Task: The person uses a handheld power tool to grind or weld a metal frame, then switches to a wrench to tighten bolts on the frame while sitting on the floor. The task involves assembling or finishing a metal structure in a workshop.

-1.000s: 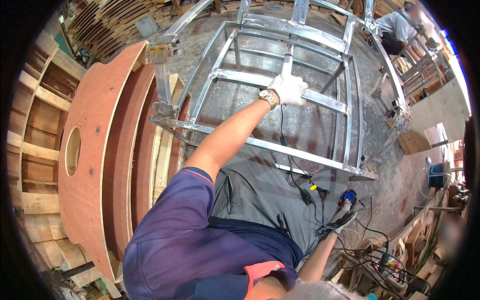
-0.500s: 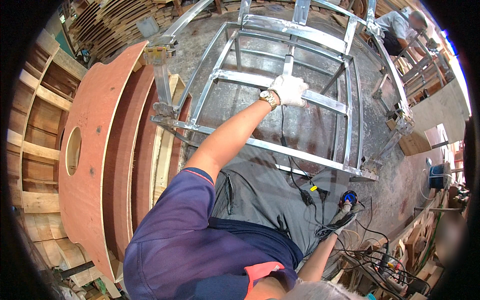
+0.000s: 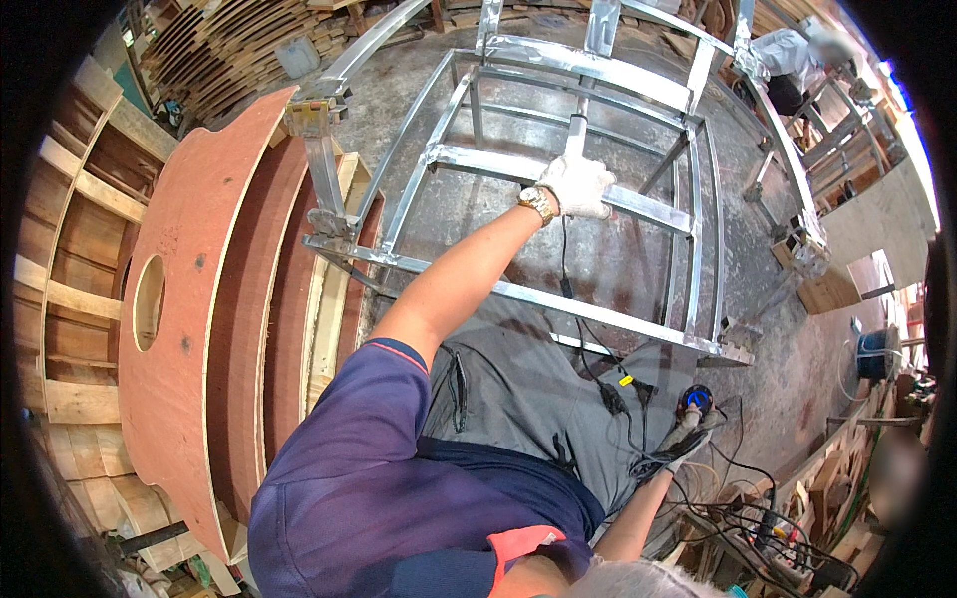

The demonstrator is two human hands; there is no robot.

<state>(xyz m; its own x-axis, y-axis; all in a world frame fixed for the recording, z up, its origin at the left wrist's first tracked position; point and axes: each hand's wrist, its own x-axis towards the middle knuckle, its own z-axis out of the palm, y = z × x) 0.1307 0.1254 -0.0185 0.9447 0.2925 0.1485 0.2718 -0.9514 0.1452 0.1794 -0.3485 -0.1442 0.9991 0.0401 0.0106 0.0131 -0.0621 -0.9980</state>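
Note:
My left hand, in a white work glove with a gold watch at the wrist, lies over the middle crossbar of a silver metal frame. Its fingers bend round the bar near where an upright piece joins it; their undersides are hidden. Low on the right, beside my knee, my gloved right hand is closed on what looks like an angle grinder with a round blue disc. Much of the tool's body is hidden by the hand. Black cords with plugs lie across my grey trousers.
Curved reddish plywood panels stand close on my left. Stacked boards lie at the far left. A co-worker crouches at the far right among metal frames. Tangled cables and wood offcuts lie at the lower right.
My left hand has shifted slightly on the crossbar, one finger now reaching toward the upright piece. The view has moved a little. My right hand stays by my knee.

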